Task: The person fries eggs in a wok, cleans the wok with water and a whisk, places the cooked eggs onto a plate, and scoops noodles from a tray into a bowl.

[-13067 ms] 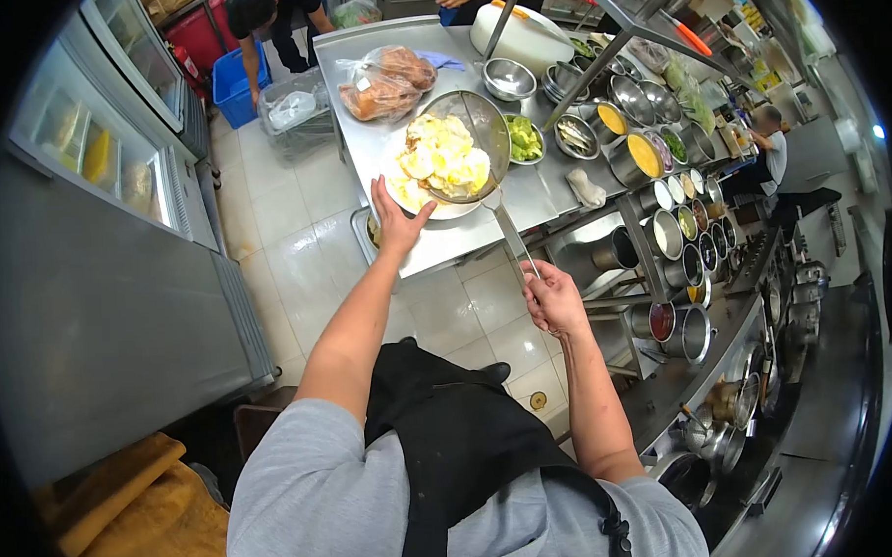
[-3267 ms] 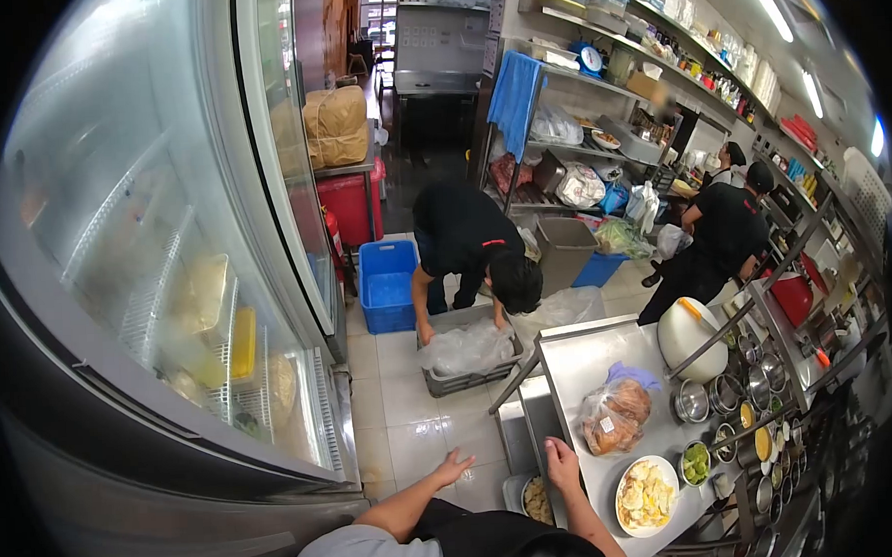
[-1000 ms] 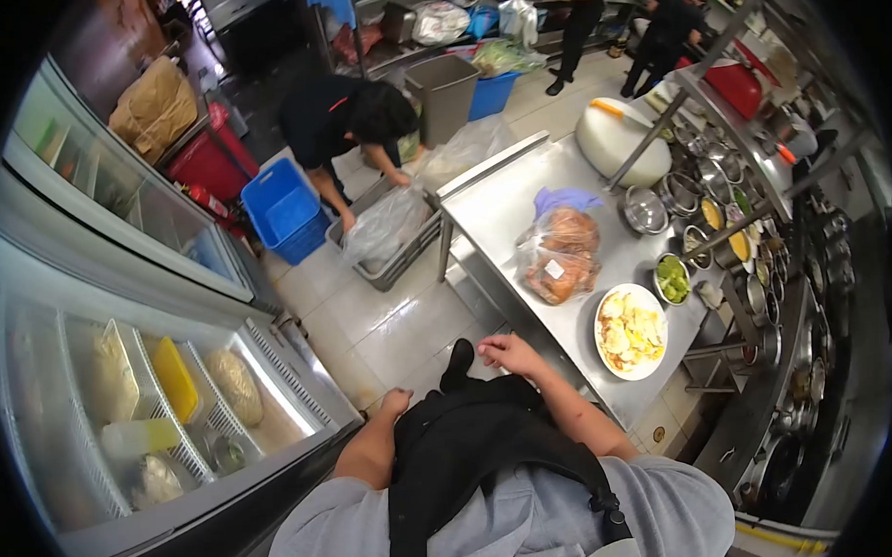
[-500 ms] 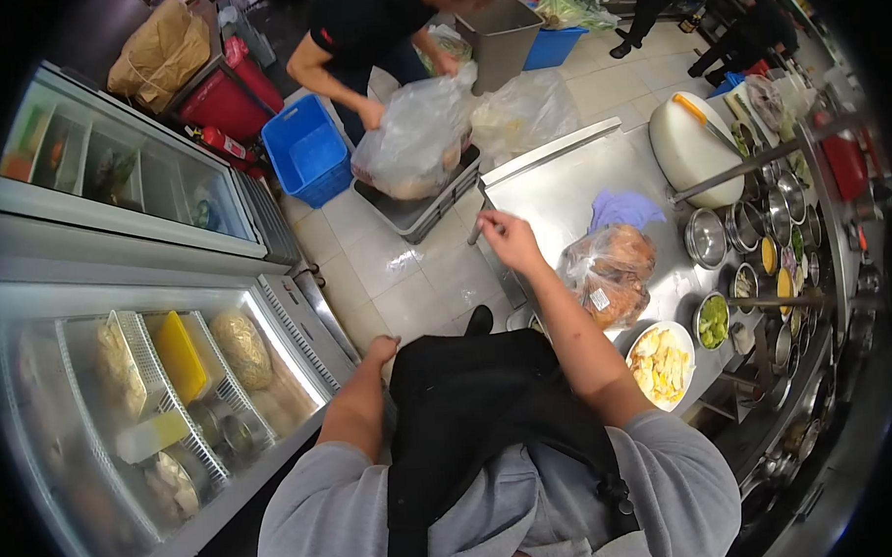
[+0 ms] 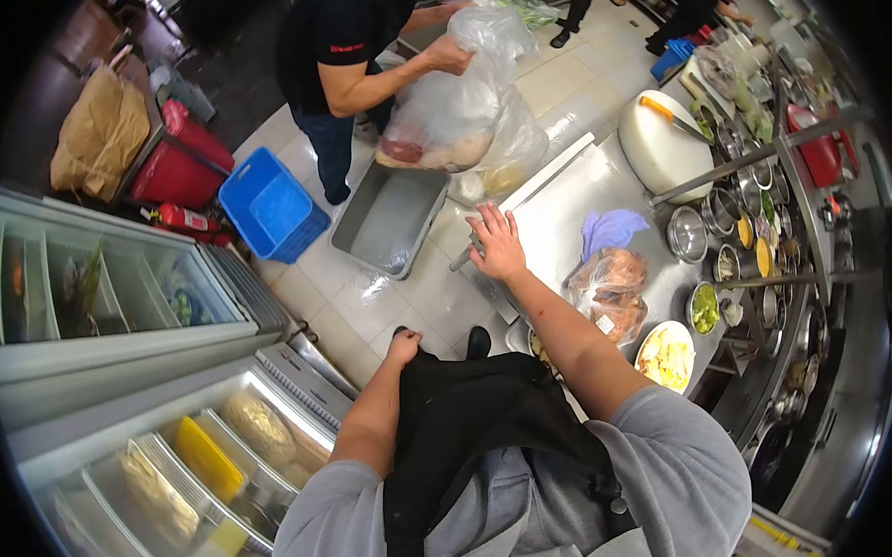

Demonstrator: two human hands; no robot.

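Note:
My right hand (image 5: 497, 242) is open, fingers spread, at the left edge of the steel table (image 5: 547, 211). My left hand (image 5: 404, 347) is closed at the upper left edge of my black apron (image 5: 480, 405) and appears to grip its cloth. Right of my right forearm, a clear plastic bag of browned meat (image 5: 611, 290) lies on the table beside a purple cloth (image 5: 611, 230). Closer to me are a white bowl of pale yellow food (image 5: 666, 357) and a metal bowl of green pieces (image 5: 703, 309).
A co-worker (image 5: 345, 66) lifts a large plastic bag of meat (image 5: 450, 121) above a grey tub (image 5: 390, 222) on the floor. A blue crate (image 5: 272, 206) stands left of it. Glass-doored fridges (image 5: 122, 280) line my left. A white round container (image 5: 663, 148) bears an orange-handled knife (image 5: 668, 114).
The co-worker has raised the bag of meat out of the grey tub. My right hand has spread its fingers. My left hand has come to the apron's edge. The view has shifted.

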